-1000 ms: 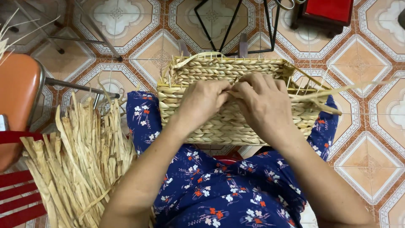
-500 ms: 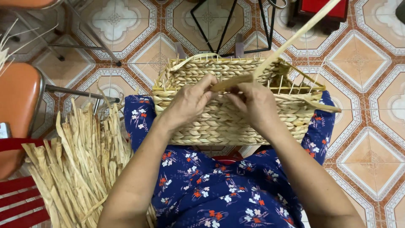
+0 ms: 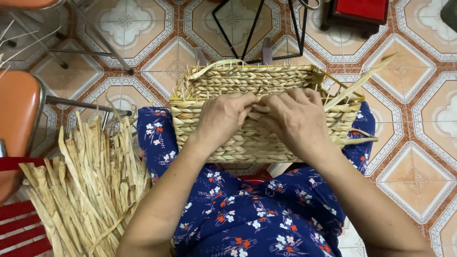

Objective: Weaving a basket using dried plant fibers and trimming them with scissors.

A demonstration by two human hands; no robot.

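Basket (image 3: pixel 247 138) of woven straw-coloured fibre rests on the person's lap, its near wall facing the camera and its open top tilted away toward the tiled floor (image 3: pixel 419 176). Both hands sit side by side on the upper edge of that near wall. The left hand (image 3: pixel 223 119) lies palm down with its fingers (image 3: pixel 245 101) curled together over the rim, pressing on the braided rows. The right hand (image 3: pixel 295 119) is just beside it, touching or almost touching it, its fingers (image 3: pixel 281 101) bent and bunched at the same spot on the rim; whether they pinch a single strand cannot be told, since the fingertips are hidden against the weave. A loose flat strand (image 3: pixel 362 83) runs from the basket's right corner up and outward, and another short end (image 3: pixel 357 140) sticks out at the right side lower down. Thin upright stakes stand along the unfinished top edge.

The lap is covered by dark blue cloth with small white and red flowers (image 3: pixel 257 214). To the person's left a heap of dried flat fibre strips (image 3: pixel 90 185) lies fanned on the floor, near an orange chair seat (image 3: pixel 16 119) with metal legs. Beyond the basket stands a black metal frame (image 3: pixel 257 28), and a red stool (image 3: pixel 364 9) is at the top right
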